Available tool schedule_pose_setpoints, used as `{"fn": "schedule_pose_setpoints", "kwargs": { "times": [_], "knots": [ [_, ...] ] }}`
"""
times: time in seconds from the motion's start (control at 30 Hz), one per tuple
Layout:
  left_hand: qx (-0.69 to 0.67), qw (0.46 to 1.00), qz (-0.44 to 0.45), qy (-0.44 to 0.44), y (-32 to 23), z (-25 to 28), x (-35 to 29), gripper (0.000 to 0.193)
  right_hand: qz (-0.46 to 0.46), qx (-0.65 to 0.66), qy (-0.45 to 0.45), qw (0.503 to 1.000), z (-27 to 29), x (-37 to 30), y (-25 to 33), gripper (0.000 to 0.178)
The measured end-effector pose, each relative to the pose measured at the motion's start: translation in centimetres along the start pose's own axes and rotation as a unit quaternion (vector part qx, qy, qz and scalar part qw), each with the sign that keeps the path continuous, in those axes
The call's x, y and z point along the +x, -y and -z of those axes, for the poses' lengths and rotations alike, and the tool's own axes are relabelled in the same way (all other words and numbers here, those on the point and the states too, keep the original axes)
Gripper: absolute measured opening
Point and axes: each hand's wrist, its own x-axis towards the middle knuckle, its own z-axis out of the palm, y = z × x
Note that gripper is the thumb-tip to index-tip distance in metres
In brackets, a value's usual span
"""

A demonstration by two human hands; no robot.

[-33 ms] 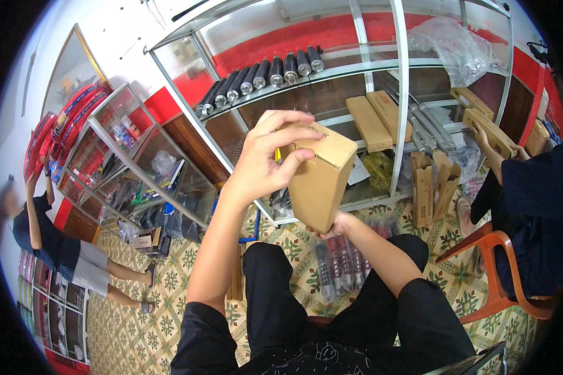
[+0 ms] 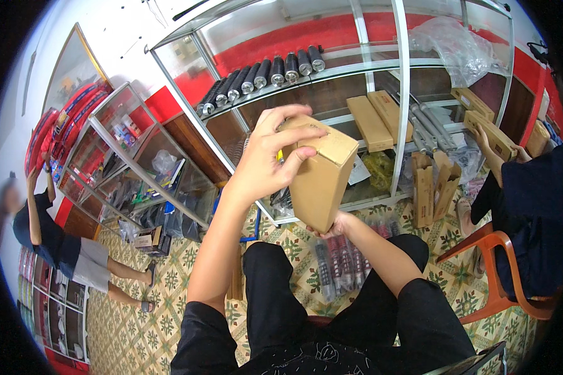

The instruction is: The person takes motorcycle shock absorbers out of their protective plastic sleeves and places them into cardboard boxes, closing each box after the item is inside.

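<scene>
A long brown cardboard box (image 2: pixel 319 190) is held up in front of me, tilted, with its closed end upward. My left hand (image 2: pixel 266 162) is at that upper end. Its fingers curl over the end face, and the thumb lies at the edge of the flap. Under the lower end, my right hand (image 2: pixel 336 224) grips and supports the box; most of its fingers are hidden behind it. Below, between my knees, several plastic-wrapped shock absorbers (image 2: pixel 344 259) lie on the floor.
A glass display case (image 2: pixel 401 94) ahead holds a row of black cylinders (image 2: pixel 261 74), brown boxes (image 2: pixel 370 122) and metal fork tubes (image 2: pixel 426 125). Upright open cartons (image 2: pixel 423 194) stand before it. At right, a person holds a box (image 2: pixel 491 133) beside an orange chair (image 2: pixel 500 262). Another person (image 2: pixel 50 228) stands left.
</scene>
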Motion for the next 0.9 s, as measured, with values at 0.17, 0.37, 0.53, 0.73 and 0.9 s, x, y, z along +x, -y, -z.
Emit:
{"fn": "schedule_pose_setpoints", "kwargs": {
  "times": [0.17, 0.37, 0.53, 0.73, 0.9],
  "knots": [
    [0.006, 0.974, 0.221, -0.038, -2.0, -2.6, -1.5, 0.045, 0.034, 0.067, -0.074, 0.994, -1.2, -0.3, 0.9, 0.034],
    [-0.282, 0.855, 0.384, -0.205, -2.2, -4.3, -1.8, 0.065, 0.200, 0.088, -0.127, 0.967, 3.2, -2.7, 3.7, 0.043],
    [-0.390, 0.772, 0.453, -0.219, 0.2, -2.6, -5.7, 0.069, 0.293, 0.014, -0.285, 0.912, 4.3, -5.9, 6.4, 0.067],
    [-0.340, 0.804, 0.451, -0.186, 3.6, -4.4, -10.4, 0.069, 0.366, -0.053, -0.435, 0.821, 1.5, -11.9, 6.6, 0.060],
    [-0.375, 0.739, 0.535, -0.164, 5.1, -5.6, -12.9, 0.069, 0.390, -0.063, -0.459, 0.796, 2.7, -14.1, 7.8, 0.061]
  ]
}}
